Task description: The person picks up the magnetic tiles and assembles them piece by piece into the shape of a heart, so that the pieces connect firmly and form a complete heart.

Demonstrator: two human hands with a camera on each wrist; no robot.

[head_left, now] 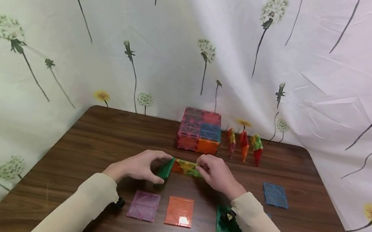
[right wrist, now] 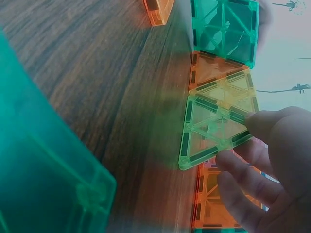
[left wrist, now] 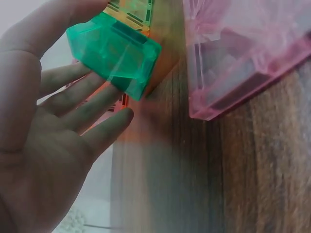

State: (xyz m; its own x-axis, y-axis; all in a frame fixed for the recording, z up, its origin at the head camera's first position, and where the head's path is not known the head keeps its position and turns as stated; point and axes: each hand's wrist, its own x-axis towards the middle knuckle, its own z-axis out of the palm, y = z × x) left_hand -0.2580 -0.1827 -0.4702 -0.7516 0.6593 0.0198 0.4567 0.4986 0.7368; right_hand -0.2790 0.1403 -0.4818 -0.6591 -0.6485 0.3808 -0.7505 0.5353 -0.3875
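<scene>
Thumb and fingers of my left hand point(head_left: 142, 165) are clamped on the edges of a dark-green translucent plastic square tile point(head_left: 166, 169), which stands upright on the brown wood-grain table point(head_left: 94, 133). Nearer me, a purple translucent square tile point(head_left: 143, 206) lies flat; to its right, an orange translucent square tile point(head_left: 175, 208) lies flat too. Beyond these, an upright row runs right from the dark-green square: orange triangle point(right wrist: 209, 68), yellow triangle point(right wrist: 232, 91), light-green triangle point(right wrist: 209, 124), all translucent. Behind sits a box of pink, purple, blue and orange tiles point(head_left: 200, 130). My right hand point(head_left: 216, 173) pinches the light-green triangle at the row's right end. Farther back, three slim multicoloured tile pieces point(head_left: 244, 145) stand upright. Nearer me, a flat green tile point(head_left: 221, 226) is partly hidden by my cream sleeve point(head_left: 257, 222). Farthest right lies a blue translucent square tile point(head_left: 275, 195).
</scene>
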